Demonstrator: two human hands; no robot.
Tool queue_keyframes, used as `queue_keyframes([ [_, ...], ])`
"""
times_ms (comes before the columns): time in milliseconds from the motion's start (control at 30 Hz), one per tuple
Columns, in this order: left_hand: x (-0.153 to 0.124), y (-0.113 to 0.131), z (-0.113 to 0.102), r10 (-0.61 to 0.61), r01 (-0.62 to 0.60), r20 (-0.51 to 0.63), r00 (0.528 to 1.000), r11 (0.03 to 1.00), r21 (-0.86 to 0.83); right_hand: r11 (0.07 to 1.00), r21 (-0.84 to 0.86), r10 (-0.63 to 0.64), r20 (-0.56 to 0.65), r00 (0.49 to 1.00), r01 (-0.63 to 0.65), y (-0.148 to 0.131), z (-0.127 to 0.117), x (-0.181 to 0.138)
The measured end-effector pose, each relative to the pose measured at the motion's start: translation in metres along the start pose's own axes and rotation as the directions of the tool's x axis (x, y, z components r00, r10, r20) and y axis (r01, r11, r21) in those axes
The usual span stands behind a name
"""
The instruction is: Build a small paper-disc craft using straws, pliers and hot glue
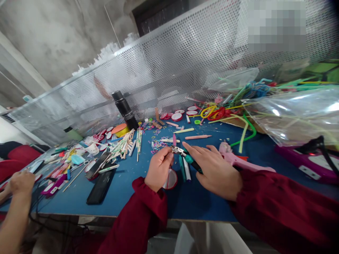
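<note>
Step, by look: left hand (159,168) pinches small piece (171,152), too small to identify, fingers closed narrow. Right hand (213,173) fingers curled round teal-handled pliers (189,159), nose meeting piece above mid worktop (127,197).

Next move calls for steady pinch, nose squarely on piece.

Around:
- red-rimmed disc (171,180) under left hand
- pink glue gun (233,158) just right, crowding right hand
- rubber bands (159,143) and craft sticks (127,144) farther back
- co-worker's hand (21,181) far left, well apart

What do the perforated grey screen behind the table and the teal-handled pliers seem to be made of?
Perforated grey screen: probably sheet metal, dull silver, with even punched holes. Teal-handled pliers: shiny metal tip; handles likely plastic or rubber, given their smooth teal coating.
</note>
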State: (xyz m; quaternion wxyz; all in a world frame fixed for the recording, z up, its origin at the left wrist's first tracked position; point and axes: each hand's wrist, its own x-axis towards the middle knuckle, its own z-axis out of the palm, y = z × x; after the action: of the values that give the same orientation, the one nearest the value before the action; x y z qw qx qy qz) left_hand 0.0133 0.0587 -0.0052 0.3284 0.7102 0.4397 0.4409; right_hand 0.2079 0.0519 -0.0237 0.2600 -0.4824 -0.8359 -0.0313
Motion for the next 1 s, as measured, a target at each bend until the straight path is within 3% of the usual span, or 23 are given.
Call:
queue_keyframes([
  [1000, 0.0, 0.0012, -0.0005, 0.008, -0.007, 0.0, 1.0, 1.0, 0.024, 0.984, 0.174, -0.025, 0.006, 1.0, 0.024, -0.0007, 0.001, -0.0014],
])
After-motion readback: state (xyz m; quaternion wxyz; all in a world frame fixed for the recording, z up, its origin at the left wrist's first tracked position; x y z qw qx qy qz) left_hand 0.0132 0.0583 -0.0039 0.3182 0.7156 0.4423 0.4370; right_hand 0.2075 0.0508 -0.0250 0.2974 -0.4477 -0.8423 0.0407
